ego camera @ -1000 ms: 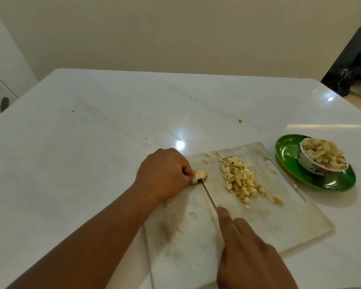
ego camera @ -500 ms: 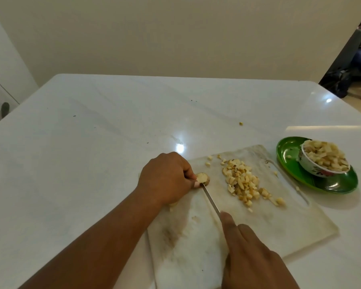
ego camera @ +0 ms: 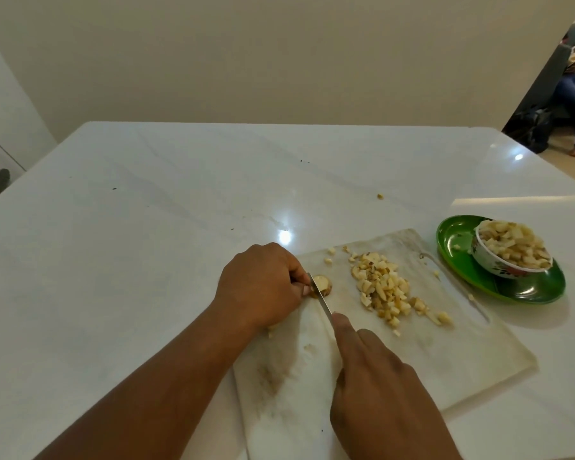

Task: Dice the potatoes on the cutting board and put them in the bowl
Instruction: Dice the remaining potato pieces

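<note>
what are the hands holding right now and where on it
The left hand pinches the potato piece at its left end. The right hand grips the knife at the handle, hidden under it, forefinger along the blade's back.

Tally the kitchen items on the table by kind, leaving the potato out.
Board: 1
Knife: 1
Bowl: 1
Green plate: 1
Total: 4

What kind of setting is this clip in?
Likely a home kitchen or dining area: a white marble-look table, a cutting board with diced potato, and a sofa beyond.
</note>
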`<state>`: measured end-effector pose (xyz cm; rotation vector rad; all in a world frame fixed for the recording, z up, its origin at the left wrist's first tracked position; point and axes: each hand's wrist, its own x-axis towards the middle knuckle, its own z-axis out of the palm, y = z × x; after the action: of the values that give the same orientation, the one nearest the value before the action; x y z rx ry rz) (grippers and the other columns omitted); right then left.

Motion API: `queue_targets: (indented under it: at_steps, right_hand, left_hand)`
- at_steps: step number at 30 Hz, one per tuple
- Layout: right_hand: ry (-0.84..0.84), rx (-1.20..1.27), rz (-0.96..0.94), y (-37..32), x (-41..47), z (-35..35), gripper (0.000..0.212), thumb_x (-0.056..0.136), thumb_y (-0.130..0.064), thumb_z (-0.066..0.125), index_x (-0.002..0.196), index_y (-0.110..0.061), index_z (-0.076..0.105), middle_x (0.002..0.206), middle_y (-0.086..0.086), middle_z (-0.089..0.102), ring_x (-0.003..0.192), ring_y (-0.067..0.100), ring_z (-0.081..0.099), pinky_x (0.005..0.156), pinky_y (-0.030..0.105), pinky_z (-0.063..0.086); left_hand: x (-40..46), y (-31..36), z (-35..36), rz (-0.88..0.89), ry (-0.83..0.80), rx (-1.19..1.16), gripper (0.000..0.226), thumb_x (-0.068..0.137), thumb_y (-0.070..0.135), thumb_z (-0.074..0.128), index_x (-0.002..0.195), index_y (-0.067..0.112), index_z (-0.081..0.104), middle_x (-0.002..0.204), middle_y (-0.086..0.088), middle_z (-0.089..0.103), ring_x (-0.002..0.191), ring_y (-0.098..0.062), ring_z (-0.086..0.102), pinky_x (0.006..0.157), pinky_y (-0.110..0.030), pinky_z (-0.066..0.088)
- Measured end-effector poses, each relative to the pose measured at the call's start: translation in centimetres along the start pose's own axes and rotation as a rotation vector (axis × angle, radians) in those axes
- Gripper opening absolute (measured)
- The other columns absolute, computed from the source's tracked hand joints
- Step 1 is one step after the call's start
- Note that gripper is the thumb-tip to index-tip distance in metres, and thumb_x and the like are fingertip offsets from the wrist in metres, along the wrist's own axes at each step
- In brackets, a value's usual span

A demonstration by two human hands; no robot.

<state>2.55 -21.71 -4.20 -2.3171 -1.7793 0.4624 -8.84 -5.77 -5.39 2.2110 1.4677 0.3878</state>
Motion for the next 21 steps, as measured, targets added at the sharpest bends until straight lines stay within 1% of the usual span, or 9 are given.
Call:
queue_targets:
  at_steps: [2,4,6,7,9,10,13,17,21]
  right_hand:
    - [0.034,-0.095,-0.034,0.7,-1.1,1.3,0.068,0.087,-0.02,0.031,0.153,-0.033,0.024,0.109,-0.01,0.049,0.068,0.013,0.055,0.058,0.023,0.044]
    - [0.124,-0.064,0.02,0.4,-2.5,0.2,0.062,0.08,-0.024,0.029,0.133,-0.036,0.059,0.085,-0.015,0.05,0.05,0.005,0.042,0.044,0.011,0.03]
    - [0.177,-0.077,-0.034,0.6,-3.1,-1.2,0.051,0.09,-0.028,0.026,0.129,-0.061,0.031,0.097,-0.021,0.046,0.071,-0.001,0.049,0.059,0.007,0.038]
    - [0.224,-0.017,-0.04,0.8,-3.1,-1.8,0.05,0.094,-0.028,0.029,0.13,-0.062,0.021,0.107,-0.022,0.048,0.086,0.0,0.055,0.072,0.01,0.044]
    - [0.304,0.064,-0.047,1.5,-1.5,-2.4,0.05,0.098,-0.032,0.039,0.142,-0.052,0.028,0.121,-0.022,0.052,0.106,0.006,0.057,0.088,0.024,0.046]
    - [0.29,0.148,-0.01,1.8,-0.3,-2.8,0.048,0.098,-0.037,0.044,0.143,-0.046,0.031,0.122,-0.021,0.052,0.11,0.009,0.054,0.088,0.026,0.043]
    - [0.245,0.22,0.053,1.6,4.0,-2.1,0.029,0.09,-0.043,0.059,0.117,-0.032,0.055,0.095,-0.011,0.061,0.088,0.011,0.054,0.066,0.025,0.036]
    - [0.272,0.194,0.053,0.9,7.7,-0.7,0.026,0.081,-0.044,0.069,0.077,-0.024,0.052,0.073,-0.008,0.054,0.075,0.015,0.053,0.061,0.026,0.032]
    - [0.252,0.122,0.037,0.7,8.8,-0.8,0.025,0.084,-0.041,0.069,0.077,-0.023,0.053,0.077,-0.006,0.053,0.075,0.016,0.052,0.063,0.026,0.033]
  left_hand:
    - [0.1,-0.1,0.1,0.009,-0.002,0.005,0.005,0.083,0.047,0.081,0.086,0.043,0.079,0.083,0.022,0.071,0.081,-0.002,0.065,0.077,-0.027,0.057]
    - [0.2,-0.2,0.1,0.028,-0.012,0.004,0.006,0.083,0.047,0.08,0.088,0.043,0.079,0.086,0.021,0.073,0.079,-0.001,0.065,0.074,-0.025,0.056]
    - [0.3,-0.3,-0.3,0.038,-0.046,-0.005,0.006,0.085,0.046,0.079,0.091,0.043,0.079,0.087,0.02,0.073,0.077,0.0,0.065,0.07,-0.021,0.053]
    - [0.4,-0.3,-0.6,0.039,-0.075,-0.013,0.006,0.086,0.044,0.079,0.091,0.042,0.08,0.087,0.02,0.073,0.077,0.001,0.065,0.067,-0.018,0.05]
    - [0.5,-0.2,-1.3,0.056,-0.131,-0.009,0.004,0.085,0.041,0.081,0.089,0.04,0.08,0.087,0.019,0.072,0.078,0.002,0.065,0.065,-0.015,0.046]
    - [0.6,-0.2,-1.5,0.072,-0.143,0.002,0.005,0.084,0.039,0.083,0.087,0.039,0.079,0.086,0.019,0.072,0.078,0.002,0.065,0.065,-0.015,0.045]
    - [1.0,-0.5,-1.7,0.149,-0.152,-0.054,0.017,0.08,0.035,0.086,0.089,0.04,0.072,0.084,0.021,0.069,0.075,0.005,0.061,0.066,-0.018,0.044]
    - [1.9,-0.4,-1.7,0.241,-0.29,0.054,0.042,0.091,0.037,0.073,0.129,0.051,0.063,0.099,0.021,0.058,0.091,0.001,0.054,0.079,-0.019,0.04]
    - [2.4,-0.7,-1.5,0.227,-0.257,-0.011,0.025,0.086,0.038,0.08,0.109,0.047,0.077,0.095,0.023,0.065,0.088,0.004,0.059,0.071,-0.01,0.04]
